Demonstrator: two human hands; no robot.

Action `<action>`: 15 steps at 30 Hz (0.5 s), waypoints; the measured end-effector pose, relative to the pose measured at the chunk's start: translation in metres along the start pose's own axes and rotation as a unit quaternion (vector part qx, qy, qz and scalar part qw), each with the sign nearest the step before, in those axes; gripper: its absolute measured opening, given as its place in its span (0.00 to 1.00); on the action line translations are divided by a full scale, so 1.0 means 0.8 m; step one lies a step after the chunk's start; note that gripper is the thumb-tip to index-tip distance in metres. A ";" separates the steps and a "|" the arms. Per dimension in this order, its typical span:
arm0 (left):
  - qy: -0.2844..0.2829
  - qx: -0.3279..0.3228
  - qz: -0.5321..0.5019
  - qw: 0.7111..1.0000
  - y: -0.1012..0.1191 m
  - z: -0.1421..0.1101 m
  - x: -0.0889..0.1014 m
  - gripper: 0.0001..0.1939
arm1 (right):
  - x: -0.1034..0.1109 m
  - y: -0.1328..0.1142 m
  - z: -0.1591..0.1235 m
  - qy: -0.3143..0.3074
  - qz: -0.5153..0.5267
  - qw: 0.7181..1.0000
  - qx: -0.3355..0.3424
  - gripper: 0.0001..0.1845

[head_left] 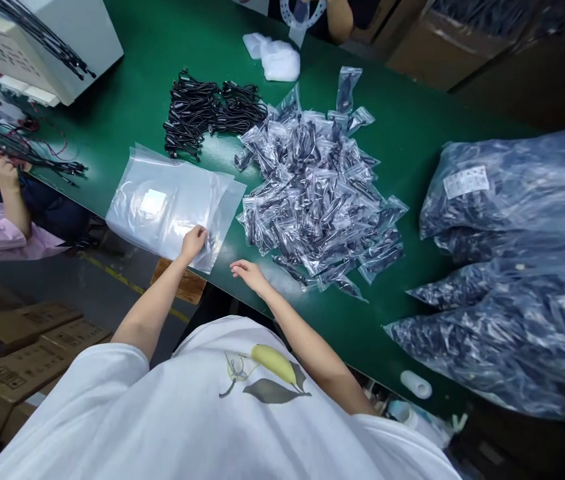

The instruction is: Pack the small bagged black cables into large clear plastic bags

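Note:
A stack of large clear plastic bags (130,200) lies flat at the table's near edge, with a white label showing through. My left hand (194,243) is on the right end of the stack, fingers closed on the edge of a plastic bag. To its right, my right hand (248,275) hovers by the table edge with its fingers loosely stretched and nothing in them. Just beyond it spreads a heap of small zip bags (312,193) with dark items inside. Bundled black cables (195,110) lie behind the large bags.
Big filled plastic bags (507,193) cover the right end of the green table (412,113). A white roll (416,385) lies near the front edge. White bundled plastic (280,60) sits at the back. A co-worker's hands (2,170) handle cables at the left, beside a machine (62,47).

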State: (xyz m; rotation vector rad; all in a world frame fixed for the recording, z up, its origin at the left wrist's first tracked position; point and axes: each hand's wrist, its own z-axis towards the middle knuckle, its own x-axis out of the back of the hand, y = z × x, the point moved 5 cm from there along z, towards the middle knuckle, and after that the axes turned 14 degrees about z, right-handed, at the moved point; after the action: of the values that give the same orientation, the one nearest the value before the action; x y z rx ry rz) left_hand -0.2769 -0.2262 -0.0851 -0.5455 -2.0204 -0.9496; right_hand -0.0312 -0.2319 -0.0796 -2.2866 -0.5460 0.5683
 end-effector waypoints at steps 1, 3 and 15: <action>-0.005 -0.002 -0.010 1.000 -0.002 -0.001 0.003 0.04 | -0.004 0.002 0.002 0.016 0.014 1.000 -0.011 0.08; -0.012 -0.007 -0.034 0.999 -0.002 -0.005 0.005 0.03 | -0.016 -0.001 0.012 0.046 0.043 0.998 -0.020 0.08; -0.133 -0.045 -0.163 0.976 0.026 -0.034 -0.014 0.18 | -0.066 -0.059 0.078 0.121 -0.179 0.976 0.023 0.20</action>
State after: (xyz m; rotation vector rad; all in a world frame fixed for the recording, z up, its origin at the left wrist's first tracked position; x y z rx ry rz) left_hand -0.2432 -0.2348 -0.0753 -0.4126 -2.3666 -1.2215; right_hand -0.1183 -0.1955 -0.0739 -2.1049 -0.7880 0.1225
